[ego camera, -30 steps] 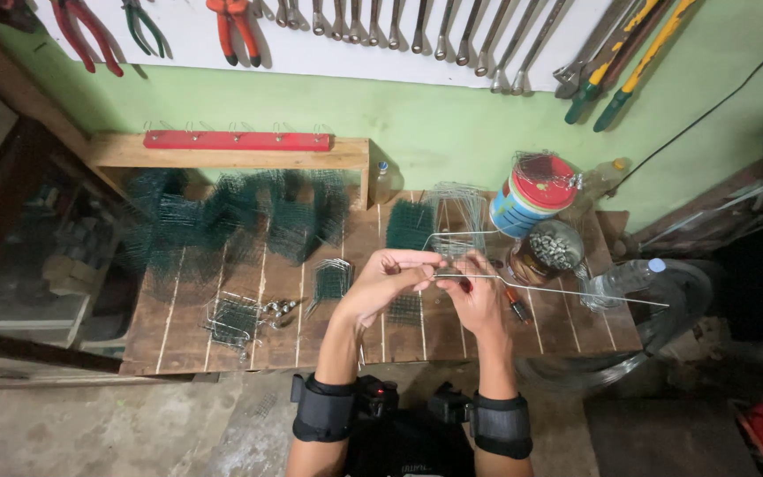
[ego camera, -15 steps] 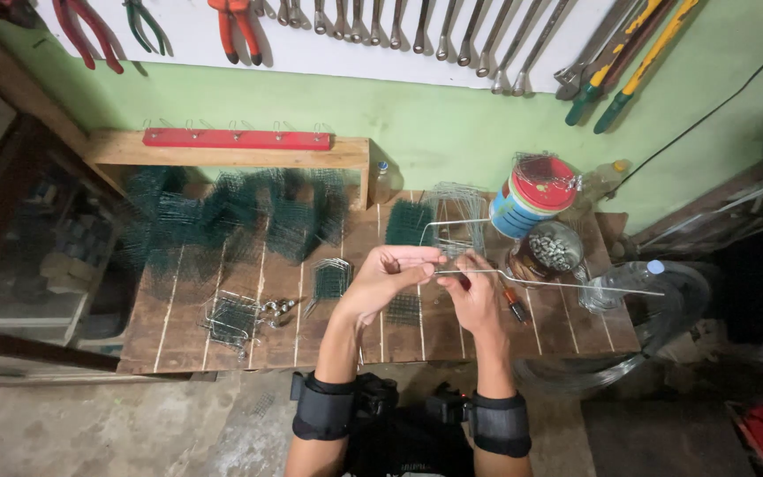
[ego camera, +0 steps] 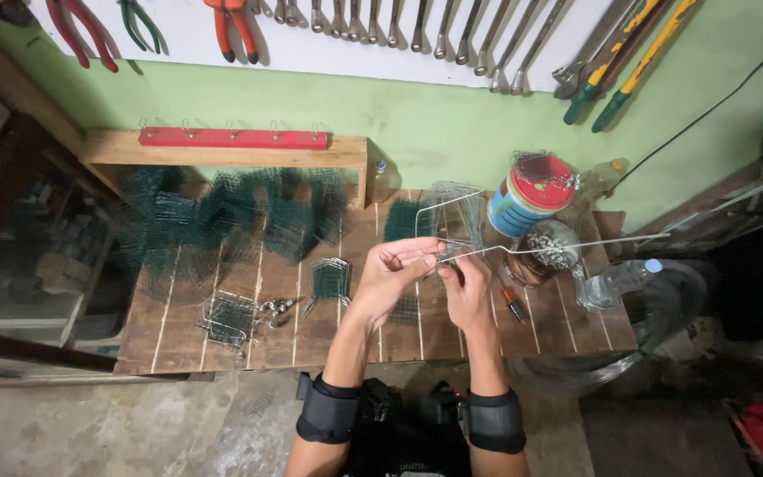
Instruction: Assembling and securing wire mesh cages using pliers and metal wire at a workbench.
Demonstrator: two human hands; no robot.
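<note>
Fingers point(ego camera: 417, 256) of both hands pinch bent wire point(ego camera: 567, 245) near striped tin point(ego camera: 530, 196).

Green mesh pieces point(ego camera: 222, 221) on the workbench point(ego camera: 355, 327) (wrenches point(ego camera: 417, 26) hang above)

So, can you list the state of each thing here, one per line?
Left hand: pinching the wire.
Right hand: gripping the wire.
Wire: bent, held above the bench.
Bottle: capped, lying on its side.
Mesh pieces: folded, standing in rows.
Pliers: hanging on the wall.
</note>
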